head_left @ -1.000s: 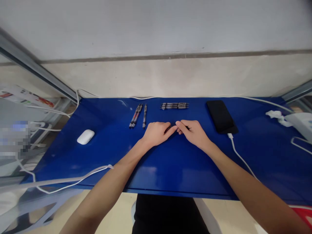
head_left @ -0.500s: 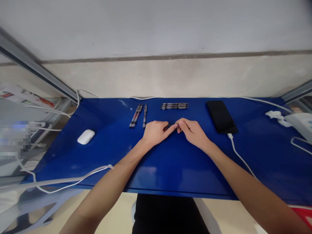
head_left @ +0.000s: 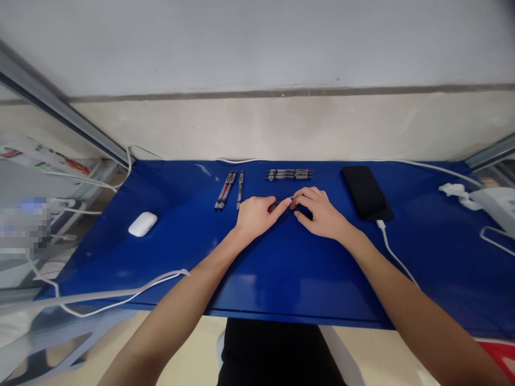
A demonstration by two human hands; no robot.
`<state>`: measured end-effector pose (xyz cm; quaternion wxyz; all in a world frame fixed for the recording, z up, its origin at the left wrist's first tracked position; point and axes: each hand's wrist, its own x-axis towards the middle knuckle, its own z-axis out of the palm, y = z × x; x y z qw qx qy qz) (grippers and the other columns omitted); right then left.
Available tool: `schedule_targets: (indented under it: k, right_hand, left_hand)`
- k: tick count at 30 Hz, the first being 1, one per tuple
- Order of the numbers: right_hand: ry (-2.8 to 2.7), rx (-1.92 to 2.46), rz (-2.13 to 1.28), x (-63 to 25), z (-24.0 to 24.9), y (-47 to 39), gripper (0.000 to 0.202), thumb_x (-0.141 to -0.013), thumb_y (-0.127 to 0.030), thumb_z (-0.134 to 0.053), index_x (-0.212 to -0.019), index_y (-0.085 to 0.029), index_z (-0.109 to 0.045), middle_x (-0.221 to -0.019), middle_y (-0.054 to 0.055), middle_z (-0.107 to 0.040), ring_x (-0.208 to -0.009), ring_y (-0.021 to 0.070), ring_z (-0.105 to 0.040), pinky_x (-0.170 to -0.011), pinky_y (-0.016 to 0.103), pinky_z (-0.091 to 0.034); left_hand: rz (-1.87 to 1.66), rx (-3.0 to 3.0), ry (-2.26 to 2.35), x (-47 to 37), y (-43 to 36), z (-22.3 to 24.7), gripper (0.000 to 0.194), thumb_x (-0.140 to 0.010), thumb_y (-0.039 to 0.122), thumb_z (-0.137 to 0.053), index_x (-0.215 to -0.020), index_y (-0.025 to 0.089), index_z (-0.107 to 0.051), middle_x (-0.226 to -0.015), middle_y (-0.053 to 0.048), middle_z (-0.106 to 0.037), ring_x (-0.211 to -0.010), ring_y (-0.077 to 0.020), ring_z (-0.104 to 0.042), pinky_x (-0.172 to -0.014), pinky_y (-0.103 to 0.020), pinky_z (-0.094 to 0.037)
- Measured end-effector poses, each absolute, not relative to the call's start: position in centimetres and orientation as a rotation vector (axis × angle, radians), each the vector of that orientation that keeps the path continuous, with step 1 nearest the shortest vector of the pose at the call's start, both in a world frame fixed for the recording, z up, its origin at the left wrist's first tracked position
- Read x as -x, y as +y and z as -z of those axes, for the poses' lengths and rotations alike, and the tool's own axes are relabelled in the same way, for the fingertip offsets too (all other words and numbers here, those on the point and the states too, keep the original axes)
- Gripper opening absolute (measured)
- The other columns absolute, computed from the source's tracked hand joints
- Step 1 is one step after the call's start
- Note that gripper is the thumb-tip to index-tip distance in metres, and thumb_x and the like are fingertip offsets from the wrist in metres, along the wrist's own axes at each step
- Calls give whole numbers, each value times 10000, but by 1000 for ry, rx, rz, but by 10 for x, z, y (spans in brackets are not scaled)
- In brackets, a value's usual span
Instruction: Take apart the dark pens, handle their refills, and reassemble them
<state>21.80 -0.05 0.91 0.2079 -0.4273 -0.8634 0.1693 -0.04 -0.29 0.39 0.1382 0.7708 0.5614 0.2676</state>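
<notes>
Above the middle of the blue table, my left hand (head_left: 257, 217) is closed around a slim dark pen (head_left: 284, 200), thumb stretched along it. The pen's right end meets the curled fingers of my right hand (head_left: 317, 213), whose thumb sits slightly apart below; the fingers partly cover that end. Behind my hands, several grey-and-black pens (head_left: 289, 175) lie side by side, pointing sideways. To the left are a pair of pens (head_left: 226, 191) with reddish barrels and a single pen (head_left: 240, 188), all lying roughly front to back.
A black phone (head_left: 365, 192) with a white cable (head_left: 392, 254) lies on the right of the blue table (head_left: 281, 279). A white earbud case (head_left: 142, 224) is at left. Crumpled tissue (head_left: 458, 194) lies far right. Another white cable (head_left: 132, 296) crosses the left front edge.
My right hand's fingers have loosened and lifted a little, with the thumb drawn away from them. My left hand has barely moved and keeps hold of the pen.
</notes>
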Motion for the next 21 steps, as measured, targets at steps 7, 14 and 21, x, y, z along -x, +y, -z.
schedule_targets:
  k: [7, 14, 21]
  right_hand:
    - [-2377, 1238, -452, -214, -7, -3, 282, -853, -110, -512, -1090, -234, -601, -1249, 111, -631, -1224, 333, -495, -943, 492, -368]
    - [-2318, 1247, -582, -217, -9, -1, 390, -732, -7, -436, -1024, -230, -569, -1256, 93, -630, -1249, 317, -483, -997, 494, -379]
    - [-2320, 1245, -442, -217, 0, 1, 476, -773, -41, -485, -1209, -208, -573, -1296, 115, -615, -1252, 321, -491, -1015, 480, -406]
  left_hand:
    - [-788, -2228, 1618, 1, -3, -3, 619, -962, 675, -441, -566, 199, -449, -521, -17, -513, -502, -141, -442, -527, -287, -212]
    - [-772, -2249, 1641, 0, -3, -3, 630, -965, 685, -423, -566, 197, -450, -518, -20, -520, -498, -142, -443, -525, -289, -210]
    - [-739, -2255, 1648, 1, -3, -4, 639, -965, 694, -413, -568, 197, -477, -521, -17, -533, -507, -147, -481, -524, -287, -227]
